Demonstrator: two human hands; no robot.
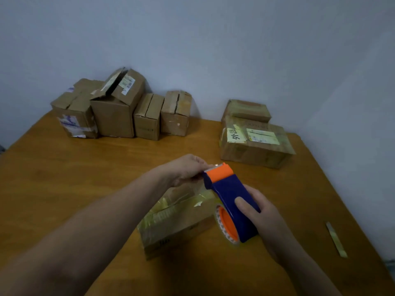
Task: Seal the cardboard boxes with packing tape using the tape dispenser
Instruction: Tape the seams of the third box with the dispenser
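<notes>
My right hand (259,214) grips a blue tape dispenser (232,193) with an orange head and an orange-cored roll of clear tape (226,226). It is held above the table, head pointing away from me. My left hand (188,170) pinches at the dispenser's toothed orange front edge, fingers closed on the tape end there. Under both hands lies a flat cardboard box (177,221) on the wooden table (64,178), its top glossy with tape.
A row of several cardboard boxes (115,116) stands along the back wall at left, one with flaps up. Two stacked boxes (254,142) sit at back right. A loose strip of tape backing (336,239) lies near the table's right edge.
</notes>
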